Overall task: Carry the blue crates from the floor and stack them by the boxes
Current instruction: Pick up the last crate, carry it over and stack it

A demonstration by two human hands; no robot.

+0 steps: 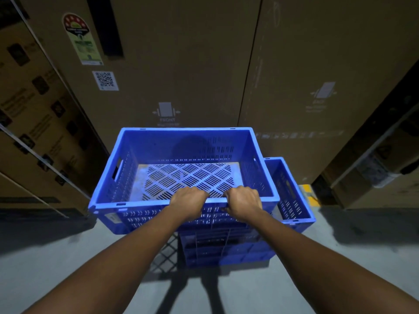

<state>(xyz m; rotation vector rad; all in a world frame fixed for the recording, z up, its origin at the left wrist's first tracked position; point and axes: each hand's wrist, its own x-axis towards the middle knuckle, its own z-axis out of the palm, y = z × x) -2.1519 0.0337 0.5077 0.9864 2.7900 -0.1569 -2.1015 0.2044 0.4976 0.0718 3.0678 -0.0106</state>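
Note:
An empty blue crate [181, 146] with a slotted floor is held out in front of me, just before the tall cardboard boxes [181, 64]. My left hand [189, 203] and my right hand [243, 202] both grip its near rim, close together. Below and to the right, a stack of blue crates [292, 200] stands on the floor; the held crate overlaps it and sits shifted to the left. Whether the held crate touches the stack is hidden.
Large cardboard boxes wall in the back, the left [34, 123] and the right [374, 168]. The grey concrete floor [68, 257] lies beneath me, with my shadow across it. A yellow floor mark [307, 189] shows by the right boxes.

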